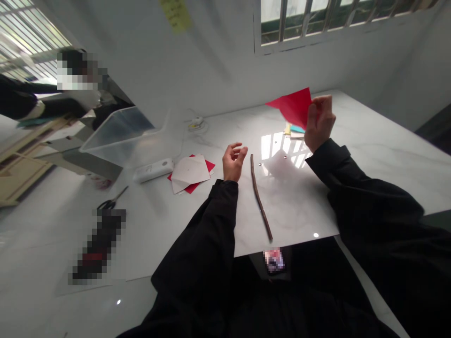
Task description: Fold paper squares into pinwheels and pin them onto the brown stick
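My right hand point(320, 123) is raised above the white marble table point(369, 126), shut on a sheet of red paper point(291, 107). My left hand point(234, 162) hangs just above the tabletop with curled fingers, holding nothing. Nearest to it lies a thin brown stick point(260, 197), running toward me. To the left of that hand, a folded white paper point(190, 173) rests on a red sheet point(207, 165). A small stack of coloured papers point(293, 130) sits beneath my right hand, partly hidden by the red sheet.
A clear plastic bin point(130, 138) stands at the table's left edge, beside a white rectangular device point(153, 170). Black-handled scissors point(111, 203) and a blurred dark object point(98, 246) lie at lower left. A co-worker's dark sleeve point(21, 98) shows at far left.
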{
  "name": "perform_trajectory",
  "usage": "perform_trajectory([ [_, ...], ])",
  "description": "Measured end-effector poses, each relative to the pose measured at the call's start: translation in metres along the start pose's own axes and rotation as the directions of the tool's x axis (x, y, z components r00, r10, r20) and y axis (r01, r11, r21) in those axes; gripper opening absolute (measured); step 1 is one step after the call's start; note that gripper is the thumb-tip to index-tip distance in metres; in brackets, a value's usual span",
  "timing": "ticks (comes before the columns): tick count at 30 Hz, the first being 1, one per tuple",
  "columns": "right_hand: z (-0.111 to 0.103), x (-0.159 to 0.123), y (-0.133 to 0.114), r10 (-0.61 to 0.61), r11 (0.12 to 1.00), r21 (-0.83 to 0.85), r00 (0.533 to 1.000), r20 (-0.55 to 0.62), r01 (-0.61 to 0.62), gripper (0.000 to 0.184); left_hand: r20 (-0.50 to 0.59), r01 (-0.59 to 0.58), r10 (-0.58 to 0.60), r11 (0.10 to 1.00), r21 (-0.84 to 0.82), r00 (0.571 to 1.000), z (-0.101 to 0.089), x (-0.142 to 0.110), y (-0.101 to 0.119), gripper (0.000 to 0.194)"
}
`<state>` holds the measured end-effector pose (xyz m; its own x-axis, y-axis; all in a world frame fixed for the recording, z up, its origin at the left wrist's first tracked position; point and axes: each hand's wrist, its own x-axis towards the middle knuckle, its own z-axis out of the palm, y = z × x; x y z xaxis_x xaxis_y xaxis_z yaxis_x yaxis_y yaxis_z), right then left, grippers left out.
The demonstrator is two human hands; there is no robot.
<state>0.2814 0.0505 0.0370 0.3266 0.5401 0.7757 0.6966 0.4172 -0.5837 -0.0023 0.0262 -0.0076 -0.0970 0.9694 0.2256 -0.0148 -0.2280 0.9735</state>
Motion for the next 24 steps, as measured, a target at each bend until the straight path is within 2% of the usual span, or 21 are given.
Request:
perform_trajectory([
  [1,0.003,-0.005,-0.012,-0.010,0.999,0.049,0.999,-0.045,0.012,0.037,0.050,0.013,-0.010,0.999,-0.050,0.999,0.001,0.000,0.000,0.062],
  [2,0.007,-0.010,-0.022,0.009,0.996,0.085,0.999,-0.034,-0.006,0.040,0.107,0.022,-0.013,0.996,-0.090,0.994,0.002,-0.001,0.000,0.075],
  [4,0.015,-0.022,-0.035,0.076,0.983,0.161,0.996,0.055,-0.084,0.044,0.215,0.059,-0.024,0.986,-0.155,0.976,0.006,-0.004,0.001,0.093],
  [6,0.022,-0.032,-0.041,0.097,0.963,0.224,0.968,0.233,-0.151,0.046,0.310,0.114,-0.055,0.978,-0.176,0.949,0.010,-0.009,0.001,0.095],
  [8,0.027,-0.041,-0.041,0.080,0.950,0.251,0.920,0.384,-0.187,0.046,0.340,0.151,-0.093,0.977,-0.148,0.936,0.013,-0.013,0.001,0.084],
  [10,0.031,-0.046,-0.038,0.092,0.942,0.251,0.891,0.445,-0.223,0.046,0.276,0.145,-0.104,0.980,-0.135,0.955,0.014,-0.013,0.001,0.075],
  [13,0.035,-0.046,-0.031,0.142,0.925,0.257,0.885,0.444,-0.278,0.045,0.143,0.119,-0.092,0.973,-0.195,0.985,0.010,-0.007,-0.002,0.067],
  [15,0.030,-0.040,-0.031,0.167,0.905,0.286,0.883,0.439,-0.313,0.045,0.064,0.107,-0.093,0.954,-0.279,0.994,0.005,-0.001,-0.004,0.064],
  [17,0.012,-0.030,-0.042,0.165,0.905,0.284,0.877,0.450,-0.316,0.047,-0.003,0.106,-0.114,0.933,-0.345,0.994,0.000,0.005,-0.008,0.064],
  [19,-0.023,-0.020,-0.068,0.103,0.945,0.217,0.850,0.516,-0.246,0.045,-0.053,0.110,-0.138,0.926,-0.363,0.989,-0.004,0.009,-0.012,0.062],
  [20,-0.046,-0.018,-0.087,0.054,0.955,0.198,0.784,0.619,-0.222,0.042,-0.075,0.108,-0.145,0.926,-0.361,0.987,-0.006,0.010,-0.013,0.060],
  [21,-0.069,-0.020,-0.107,-0.008,0.953,0.202,0.650,0.760,-0.225,0.038,-0.095,0.105,-0.148,0.928,-0.358,0.984,-0.008,0.011,-0.015,0.057],
  [22,-0.091,-0.027,-0.128,-0.093,0.941,0.223,0.441,0.893,-0.254,0.036,-0.108,0.105,-0.152,0.930,-0.353,0.983,-0.010,0.012,-0.016,0.053],
  [23,-0.110,-0.040,-0.147,-0.198,0.918,0.245,0.175,0.964,-0.310,0.035,-0.113,0.109,-0.157,0.931,-0.349,0.981,-0.011,0.012,-0.016,0.050],
  [24,-0.124,-0.060,-0.163,-0.322,0.881,0.267,-0.079,0.944,-0.391,0.034,-0.109,0.117,-0.164,0.931,-0.346,0.980,-0.012,0.013,-0.017,0.047],
])
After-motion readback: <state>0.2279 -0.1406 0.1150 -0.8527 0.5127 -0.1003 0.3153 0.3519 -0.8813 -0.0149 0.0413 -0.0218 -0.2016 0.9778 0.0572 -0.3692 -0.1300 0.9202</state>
